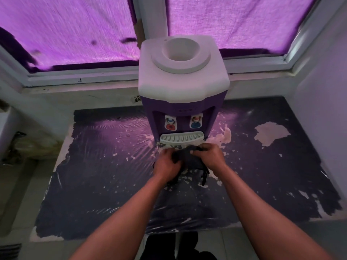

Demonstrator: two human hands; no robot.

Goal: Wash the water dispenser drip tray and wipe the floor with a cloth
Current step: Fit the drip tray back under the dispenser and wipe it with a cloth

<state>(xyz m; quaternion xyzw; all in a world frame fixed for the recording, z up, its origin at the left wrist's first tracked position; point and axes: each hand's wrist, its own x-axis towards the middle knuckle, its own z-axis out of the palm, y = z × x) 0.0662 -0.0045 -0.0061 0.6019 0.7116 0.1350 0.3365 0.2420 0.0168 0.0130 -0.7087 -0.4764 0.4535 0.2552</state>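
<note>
A purple and white water dispenser [183,87] stands on a dark, worn surface [93,184] under the window. Its white slotted drip tray [181,137] sits in place at the base, below two taps. Just in front of the tray a dark cloth [189,159] is bunched on the surface. My left hand [166,164] grips the cloth's left side and my right hand [211,156] grips its right side. Part of the cloth is hidden under my fingers.
The dark covering is peeled, with pale patches [270,133] to the right and flecks around the dispenser. Purple curtains [75,29] cover the windows behind. A wall [323,128] closes the right side. Dark legs [169,246] show at the bottom edge.
</note>
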